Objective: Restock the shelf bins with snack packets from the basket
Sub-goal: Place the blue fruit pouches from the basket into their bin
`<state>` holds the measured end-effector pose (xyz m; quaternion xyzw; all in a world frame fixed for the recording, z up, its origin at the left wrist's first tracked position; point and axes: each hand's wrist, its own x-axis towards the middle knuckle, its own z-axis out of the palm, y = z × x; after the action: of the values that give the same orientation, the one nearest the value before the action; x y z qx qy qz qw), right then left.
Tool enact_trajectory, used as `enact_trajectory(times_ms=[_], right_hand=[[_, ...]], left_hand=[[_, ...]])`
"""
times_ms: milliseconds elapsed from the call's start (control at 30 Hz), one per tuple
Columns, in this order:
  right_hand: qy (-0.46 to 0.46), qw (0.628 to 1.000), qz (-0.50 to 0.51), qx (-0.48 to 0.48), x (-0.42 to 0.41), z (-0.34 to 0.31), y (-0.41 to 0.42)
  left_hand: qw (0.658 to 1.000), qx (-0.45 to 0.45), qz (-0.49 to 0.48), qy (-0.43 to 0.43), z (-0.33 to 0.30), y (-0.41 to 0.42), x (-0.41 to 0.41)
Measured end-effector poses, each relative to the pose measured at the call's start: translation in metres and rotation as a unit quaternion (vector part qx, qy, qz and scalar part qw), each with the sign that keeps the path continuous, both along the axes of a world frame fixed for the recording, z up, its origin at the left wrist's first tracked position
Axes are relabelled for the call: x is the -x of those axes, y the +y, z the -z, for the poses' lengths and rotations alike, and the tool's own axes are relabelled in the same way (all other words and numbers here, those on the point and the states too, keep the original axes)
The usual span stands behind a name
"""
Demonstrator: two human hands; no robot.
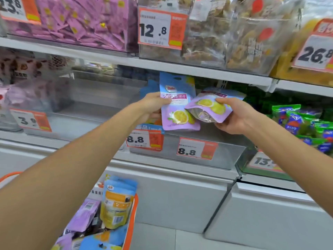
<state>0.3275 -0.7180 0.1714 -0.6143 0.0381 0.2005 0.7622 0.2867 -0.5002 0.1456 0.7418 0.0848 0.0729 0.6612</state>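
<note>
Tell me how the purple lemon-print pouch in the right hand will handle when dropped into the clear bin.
Probably light: the right hand holds the purple lemon-print pouch by one end, tilted. Its glossy film looks slippery, so it may slide. The crinkled silver base suggests a soft, floppy bag likely to slump in the clear bin rather than stand.

Glossy plastic-film pouch [177, 105], smooth; second pouch [210, 110] at 3 o'clock, silvery foil base. Clear smooth plastic bin [198, 159] at 6 o'clock. Paper-like matt price tag [196, 148]. Orange plastic basket [132, 222] at 7 o'clock.
</note>
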Motion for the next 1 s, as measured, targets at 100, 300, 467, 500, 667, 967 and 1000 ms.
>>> enact_trajectory(times_ms=[100,300,467,500,667,967,1000], right_hand=[[-0.010,1.000,0.012,-0.004,-0.009,-0.001,0.000],[-0.020,0.994,-0.007,0.109,-0.015,0.011,0.006],[-0.058,0.970,-0.057,0.228,-0.030,0.030,0.011],[-0.062,0.962,-0.068,0.256,-0.035,0.034,0.012],[-0.113,0.922,-0.089,0.359,-0.044,0.047,0.025],[-0.109,0.941,-0.090,0.307,-0.050,0.040,0.024],[-0.108,0.948,-0.081,0.288,-0.052,0.041,0.024]], left_hand=[[1.000,-0.011,-0.011,0.007,0.001,-0.014,-0.022],[0.963,-0.192,0.032,0.186,0.013,-0.028,-0.044],[0.989,-0.122,-0.007,0.079,0.014,-0.019,-0.053],[0.993,-0.103,-0.016,0.057,0.012,-0.019,-0.052],[0.994,-0.072,-0.058,0.062,0.007,-0.018,-0.054],[0.997,-0.077,0.006,0.021,0.005,-0.017,-0.052],[0.993,-0.113,-0.004,-0.021,0.007,-0.014,-0.052]])
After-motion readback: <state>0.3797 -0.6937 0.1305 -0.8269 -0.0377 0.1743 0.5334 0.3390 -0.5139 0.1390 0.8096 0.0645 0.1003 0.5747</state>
